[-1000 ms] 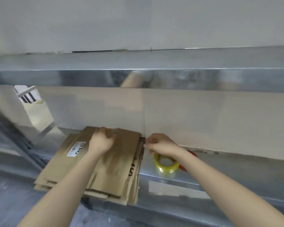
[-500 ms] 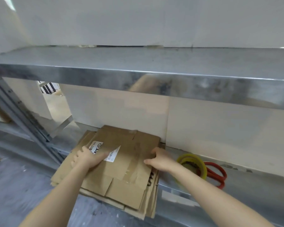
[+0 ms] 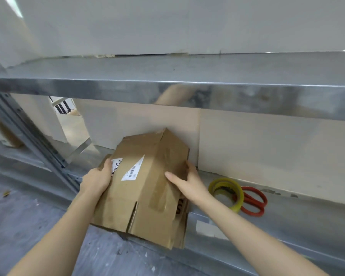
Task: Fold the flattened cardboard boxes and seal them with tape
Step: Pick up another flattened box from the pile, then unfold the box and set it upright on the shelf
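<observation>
A flattened brown cardboard box with a white barcode label and old clear tape is lifted at its far end above the stack of flattened boxes on the lower metal shelf. My left hand grips its left edge, fingers curled over the label corner. My right hand holds its right edge, thumb on top and fingers under the edge. A yellowish roll of clear tape stands on the shelf just right of my right hand.
Red-handled scissors lie against the tape roll. The upper metal shelf overhangs the work spot. A slotted metal upright slants at the left. Beige panels back the lower shelf; grey floor lies below.
Both hands moved from the top of the stack to the top box's side edges and raised it, tilting its far end up. The view shifted closer and to the right.
</observation>
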`<state>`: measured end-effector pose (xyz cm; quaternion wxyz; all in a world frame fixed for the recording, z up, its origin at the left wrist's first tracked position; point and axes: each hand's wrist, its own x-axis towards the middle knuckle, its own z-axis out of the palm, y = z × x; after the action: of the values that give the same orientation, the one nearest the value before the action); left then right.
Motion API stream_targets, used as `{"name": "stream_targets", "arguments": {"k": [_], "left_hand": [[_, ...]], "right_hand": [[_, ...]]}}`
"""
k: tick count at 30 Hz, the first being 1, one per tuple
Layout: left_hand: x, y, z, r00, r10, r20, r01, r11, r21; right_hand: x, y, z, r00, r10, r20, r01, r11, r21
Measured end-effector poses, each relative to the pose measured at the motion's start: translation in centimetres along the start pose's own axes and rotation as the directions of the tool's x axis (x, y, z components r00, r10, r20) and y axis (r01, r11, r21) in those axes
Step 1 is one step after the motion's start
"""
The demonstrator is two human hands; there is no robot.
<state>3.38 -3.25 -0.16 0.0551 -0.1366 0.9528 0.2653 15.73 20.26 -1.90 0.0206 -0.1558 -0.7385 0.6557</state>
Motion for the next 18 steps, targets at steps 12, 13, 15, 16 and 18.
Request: {"name": "stream_targets", "arguments": {"k": [12, 13, 15, 16, 18], "left_hand": [[-13.2, 6.0, -0.2, 0.979, 0.193, -0.060, -0.193, 0.981, 0.002], [-14.9, 6.7, 0.5, 0.977, 0.207, -0.048, -0.208, 0.978, -0.014], [-18.3, 8.4, 2.0, 0.973, 0.227, -0.037, -0.229, 0.972, -0.057], [-20.1, 9.3, 2.8, 0.970, 0.243, -0.032, -0.245, 0.966, -0.083], [-23.4, 11.0, 4.4, 0.955, 0.298, -0.008, -0.295, 0.944, -0.145]], "right_hand": [[-10.0, -1.0, -9.0, 0.947, 0.234, 0.220, -0.295, 0.906, 0.304], [-11.1, -0.6, -10.5, 0.949, 0.231, 0.215, -0.292, 0.902, 0.317], [-13.6, 0.1, -13.6, 0.962, 0.203, 0.183, -0.255, 0.907, 0.335], [-14.8, 0.4, -15.3, 0.967, 0.197, 0.160, -0.242, 0.906, 0.348], [-17.4, 0.9, -18.8, 0.973, 0.195, 0.125, -0.227, 0.902, 0.367]]}}
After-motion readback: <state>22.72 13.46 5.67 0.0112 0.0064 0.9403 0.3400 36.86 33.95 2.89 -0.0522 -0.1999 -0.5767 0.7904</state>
